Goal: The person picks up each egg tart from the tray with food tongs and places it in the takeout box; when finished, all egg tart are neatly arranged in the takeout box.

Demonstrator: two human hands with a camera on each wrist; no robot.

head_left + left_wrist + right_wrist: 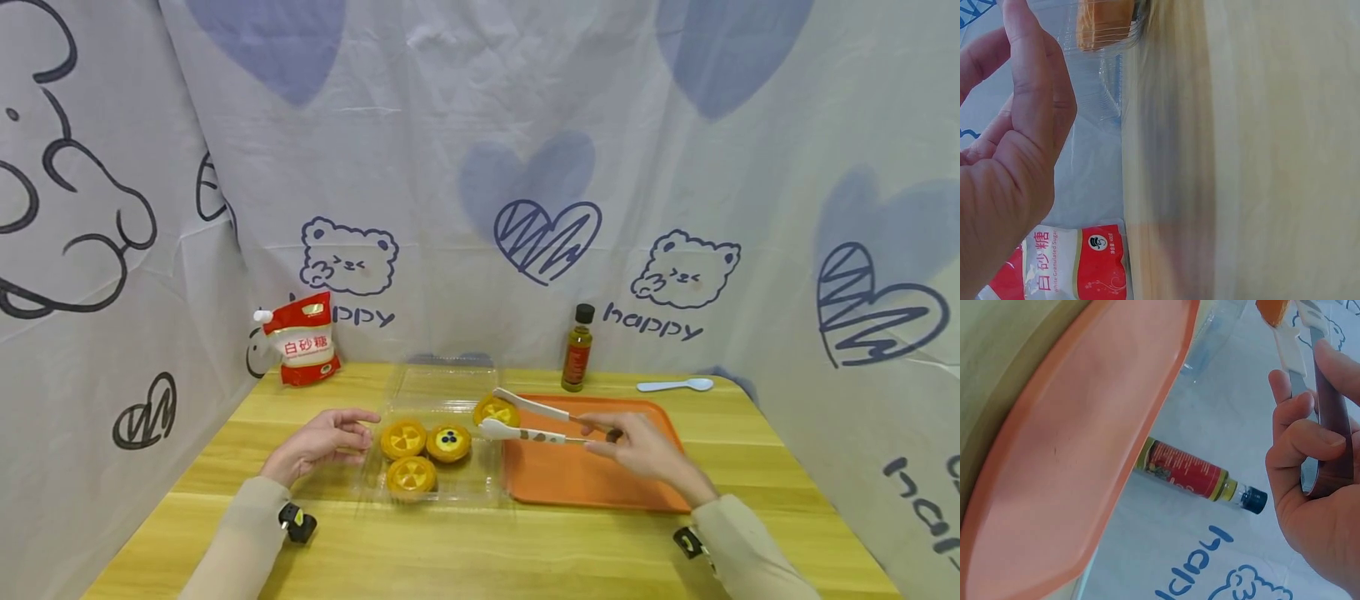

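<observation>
My right hand (633, 446) grips a pair of tongs (543, 436) with white tips. Between those tips an egg tart (491, 411) is held, over the side where the clear plastic box (480, 487) meets the orange tray (592, 475). Inside the box lie two tarts with wedge-patterned tops (403, 439) and one tart with dark berries (449, 442). The box's lid (442, 385) stands open at the back. At the box's left side my left hand (327, 442) has its fingers loosely bent, holding nothing; whether it touches the box I cannot tell.
A red and white bag of sugar (306, 342) stands at the back left. Behind the tray is a bottle (577, 350) with a black cap and red label. A pale spoon (675, 385) lies at the back right. Printed cloth hangs around the wooden table (315, 550).
</observation>
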